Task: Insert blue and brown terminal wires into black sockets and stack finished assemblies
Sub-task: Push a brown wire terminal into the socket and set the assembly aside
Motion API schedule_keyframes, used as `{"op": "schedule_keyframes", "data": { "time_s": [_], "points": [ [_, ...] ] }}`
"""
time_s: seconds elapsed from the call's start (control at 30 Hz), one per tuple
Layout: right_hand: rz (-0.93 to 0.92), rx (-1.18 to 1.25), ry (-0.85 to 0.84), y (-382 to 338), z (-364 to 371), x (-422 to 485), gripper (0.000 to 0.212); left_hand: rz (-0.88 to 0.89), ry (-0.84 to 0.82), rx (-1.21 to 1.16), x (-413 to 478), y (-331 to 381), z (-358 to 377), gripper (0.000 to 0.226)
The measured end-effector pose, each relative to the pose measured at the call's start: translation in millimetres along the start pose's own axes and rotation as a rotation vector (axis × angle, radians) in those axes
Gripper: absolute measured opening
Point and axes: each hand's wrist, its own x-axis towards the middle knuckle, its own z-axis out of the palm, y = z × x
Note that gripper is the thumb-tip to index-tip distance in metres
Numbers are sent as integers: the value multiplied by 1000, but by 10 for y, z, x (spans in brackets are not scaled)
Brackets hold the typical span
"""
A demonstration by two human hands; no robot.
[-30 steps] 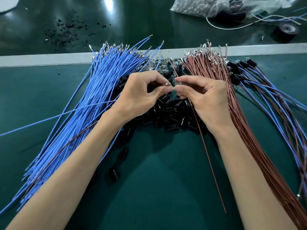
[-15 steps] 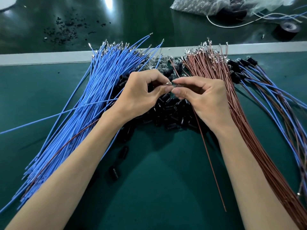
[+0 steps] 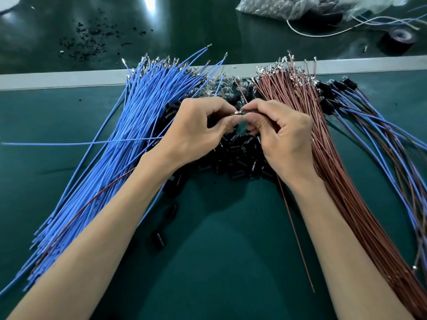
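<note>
Pinching thin brown terminal wire (image 3: 293, 225), right hand (image 3: 286, 139), left hand (image 3: 198, 132) opposite, curled on a hidden part, black plastic sockets (image 3: 238, 158) beneath.

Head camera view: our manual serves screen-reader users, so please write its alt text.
Over piled black sockets, the left hand and right hand pinch a metal terminal between their fingertips, its brown wire trailing below the right hand. Blue wires fan out at left, brown wires at right, finished assemblies beyond them.
</note>
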Motion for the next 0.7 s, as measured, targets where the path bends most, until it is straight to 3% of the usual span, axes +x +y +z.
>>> {"op": "schedule_keyframes", "data": {
  "time_s": [0.33,0.7],
  "points": [
    [7,17,-31,-3,-4,-4,13,116,25,47,-2,-19,1,8],
    [-286,-145,51,5,13,0,19,65,-58,-64,-6,-34,-63,11]
  ]
}}
